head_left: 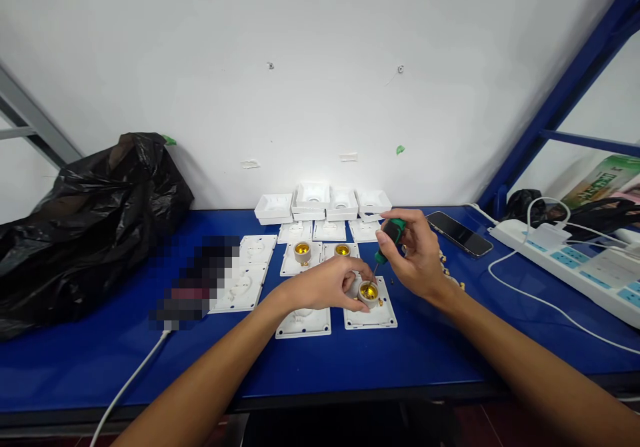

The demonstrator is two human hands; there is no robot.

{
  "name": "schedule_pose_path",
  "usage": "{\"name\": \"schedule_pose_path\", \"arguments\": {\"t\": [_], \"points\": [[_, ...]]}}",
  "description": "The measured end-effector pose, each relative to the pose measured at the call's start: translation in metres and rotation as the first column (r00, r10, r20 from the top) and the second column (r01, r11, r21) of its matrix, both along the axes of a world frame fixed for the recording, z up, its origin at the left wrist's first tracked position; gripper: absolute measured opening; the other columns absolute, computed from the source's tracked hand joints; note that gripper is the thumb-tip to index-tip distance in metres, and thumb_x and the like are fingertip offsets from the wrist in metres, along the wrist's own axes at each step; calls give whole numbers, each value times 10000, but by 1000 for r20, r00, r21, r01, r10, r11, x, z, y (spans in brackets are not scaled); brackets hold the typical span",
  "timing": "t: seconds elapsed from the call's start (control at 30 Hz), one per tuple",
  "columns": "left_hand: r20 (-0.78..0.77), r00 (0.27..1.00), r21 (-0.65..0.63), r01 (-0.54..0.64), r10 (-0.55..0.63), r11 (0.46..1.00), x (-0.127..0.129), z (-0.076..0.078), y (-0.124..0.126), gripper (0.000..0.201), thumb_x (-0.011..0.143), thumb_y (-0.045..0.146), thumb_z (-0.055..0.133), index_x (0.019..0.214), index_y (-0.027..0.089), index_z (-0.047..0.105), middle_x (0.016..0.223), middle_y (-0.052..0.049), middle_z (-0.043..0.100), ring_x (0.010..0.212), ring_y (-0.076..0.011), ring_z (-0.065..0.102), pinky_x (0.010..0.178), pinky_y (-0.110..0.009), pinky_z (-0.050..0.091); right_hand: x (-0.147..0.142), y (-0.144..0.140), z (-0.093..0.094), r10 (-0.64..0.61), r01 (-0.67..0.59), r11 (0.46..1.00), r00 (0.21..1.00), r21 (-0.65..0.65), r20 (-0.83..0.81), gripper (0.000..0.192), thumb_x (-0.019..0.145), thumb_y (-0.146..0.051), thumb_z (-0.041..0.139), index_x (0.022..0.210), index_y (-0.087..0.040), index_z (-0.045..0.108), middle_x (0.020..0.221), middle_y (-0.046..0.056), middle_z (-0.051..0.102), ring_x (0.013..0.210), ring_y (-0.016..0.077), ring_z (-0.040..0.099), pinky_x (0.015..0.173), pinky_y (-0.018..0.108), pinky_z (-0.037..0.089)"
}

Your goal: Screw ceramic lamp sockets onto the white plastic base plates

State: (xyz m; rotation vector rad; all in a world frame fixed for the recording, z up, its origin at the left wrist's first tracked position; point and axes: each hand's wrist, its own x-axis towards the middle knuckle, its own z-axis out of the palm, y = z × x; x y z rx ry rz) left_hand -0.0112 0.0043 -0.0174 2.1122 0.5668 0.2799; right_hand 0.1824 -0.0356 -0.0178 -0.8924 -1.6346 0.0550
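Observation:
My left hand (327,282) is closed on a round lamp socket (369,295), thumb at its near side and fingers behind. The socket has a pale rim and a gold threaded inside, and it rests on a square white plate (373,318). In my right hand (420,260) is a green and black screwdriver (393,232), tilted, its thin shaft pointing down into the socket. Where exactly the tip sits is too small to tell. Another white plate (303,327) lies under my left wrist, partly hidden.
Behind my hands stand two more gold-lined sockets (302,252) on plates and stacked white covers (313,196). More plates (253,277) lie left, near a pixelated patch and a black bag (90,220). A phone (460,232), small brass parts (459,284) and a power strip (575,260) are right.

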Motion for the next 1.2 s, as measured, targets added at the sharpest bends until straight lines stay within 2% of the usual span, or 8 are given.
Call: {"name": "schedule_pose_path", "arguments": {"t": [0.27,0.43,0.63,0.77,0.9,0.97,1.1,1.2], "points": [[-30,1000,-7,-9,9,1000,0,3,-1,402,724,389,843,1040,192,691,615,77,480,521,-102,427,509,-254,336,3,-1,2,18,-18,1000,998,-13,58,275,922,-229,656,1178,-278,568,897,-18,623,615,104,574,557,280,508],[-64,998,6,16,-16,1000,0,3,0,403,746,440,829,1021,195,666,614,75,458,531,-105,435,489,-251,321,7,-5,7,69,-75,997,980,29,184,378,906,-204,657,1263,-292,568,922,-5,639,683,130,589,607,306,518],[-80,997,51,8,-4,999,0,0,0,432,763,514,790,1016,194,646,649,65,461,555,-109,431,515,-260,328,6,-7,14,59,-97,987,960,128,274,447,872,-159,690,1281,-289,567,791,-34,538,632,128,465,556,302,413],[-98,995,49,15,-10,999,0,-1,1,411,761,499,789,981,194,622,647,71,449,556,-106,426,526,-266,321,5,-6,14,110,-137,988,947,72,303,481,902,-198,664,1357,-279,531,852,-5,550,714,152,505,586,315,434],[-112,994,27,25,-22,999,0,-2,2,420,757,443,800,1039,194,614,662,72,468,557,-105,433,519,-267,322,5,-7,11,86,-99,994,970,48,227,531,904,-191,678,1386,-312,492,961,11,578,708,137,529,585,309,476],[-121,992,25,18,-15,1000,0,-2,3,437,744,458,808,1033,189,623,669,67,477,561,-106,440,521,-271,320,5,-7,9,96,-108,993,972,43,213,542,882,-205,715,1367,-317,498,969,8,569,704,134,526,576,304,483],[-127,992,22,24,-21,999,0,-1,3,424,752,454,799,1036,191,625,693,57,492,586,-113,461,540,-276,342,5,-9,11,135,-131,991,957,-31,256,468,936,-198,633,1377,-295,511,992,23,584,770,148,547,632,317,499],[-135,991,30,19,-15,999,0,-1,2,435,755,444,792,1062,196,610,713,56,479,594,-114,454,535,-276,342,4,-10,13,96,-102,995,965,10,246,452,908,-196,680,1329,-292,544,908,-6,562,690,127,498,591,301,459]]}}
